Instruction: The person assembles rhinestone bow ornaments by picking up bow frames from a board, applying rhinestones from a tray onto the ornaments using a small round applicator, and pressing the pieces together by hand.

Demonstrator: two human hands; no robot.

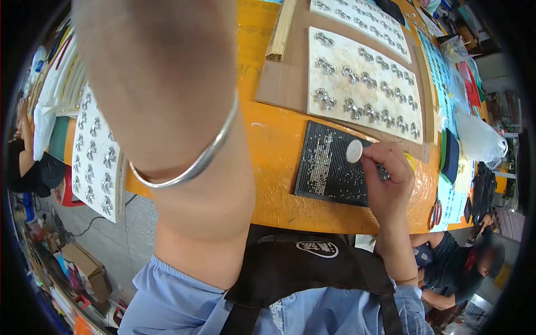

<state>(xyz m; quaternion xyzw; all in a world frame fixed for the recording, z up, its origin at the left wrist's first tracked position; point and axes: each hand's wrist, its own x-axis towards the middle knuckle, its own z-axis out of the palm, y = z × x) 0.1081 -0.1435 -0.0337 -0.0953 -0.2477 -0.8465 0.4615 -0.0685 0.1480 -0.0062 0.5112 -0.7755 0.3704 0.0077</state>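
Note:
My right hand (391, 173) is closed in a pinch on a small white disc (354, 151), above a black ridged tray (349, 177). Tiny shiny stones (321, 167) lie in the tray, thickest along its left part. My left hand (156, 50) is raised very close to the camera, large and blurred, and its fingers cannot be made out. A silver bangle (206, 159) circles that wrist. Beyond the tray, a white board (335, 47) carries several rows of silver bow-shaped pieces (352, 108).
A second white board (368, 10) with similar pieces lies farther back, beside a wooden strip (282, 28). Another such board (95, 164) is at the left. Red-handled scissors (435, 214) and a plastic bag (477, 137) lie at the right. Other people (460, 268) sit nearby.

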